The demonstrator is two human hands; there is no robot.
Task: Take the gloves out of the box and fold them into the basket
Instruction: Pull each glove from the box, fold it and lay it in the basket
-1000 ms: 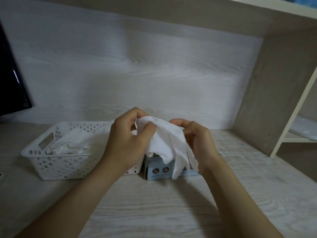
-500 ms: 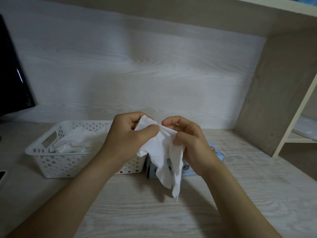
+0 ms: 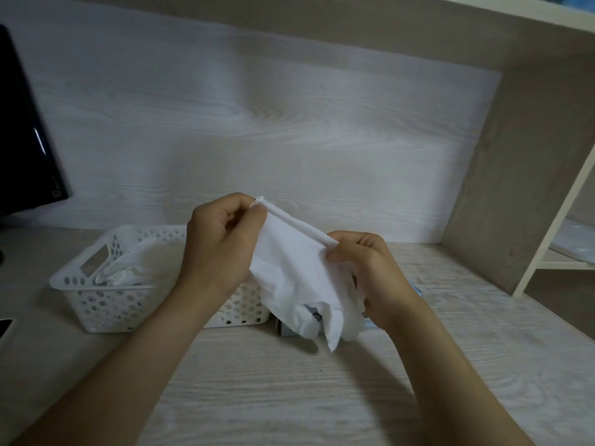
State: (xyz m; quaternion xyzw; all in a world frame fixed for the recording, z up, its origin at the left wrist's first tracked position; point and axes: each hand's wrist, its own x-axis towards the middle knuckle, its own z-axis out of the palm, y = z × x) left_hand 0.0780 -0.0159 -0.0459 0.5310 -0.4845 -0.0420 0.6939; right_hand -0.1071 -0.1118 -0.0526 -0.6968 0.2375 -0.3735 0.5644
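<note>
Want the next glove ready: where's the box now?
In the head view, the box sits on the desk just right of the white basket, mostly hidden behind the held-up glove.

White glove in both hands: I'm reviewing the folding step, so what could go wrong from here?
1. The left hand and right hand only pinch the thin white glove along its top edge, so it could slip loose or fold crooked.
2. Its limp fingers dangle just over the small blue box, mostly hidden behind it, and might snag or nudge the box.
</note>
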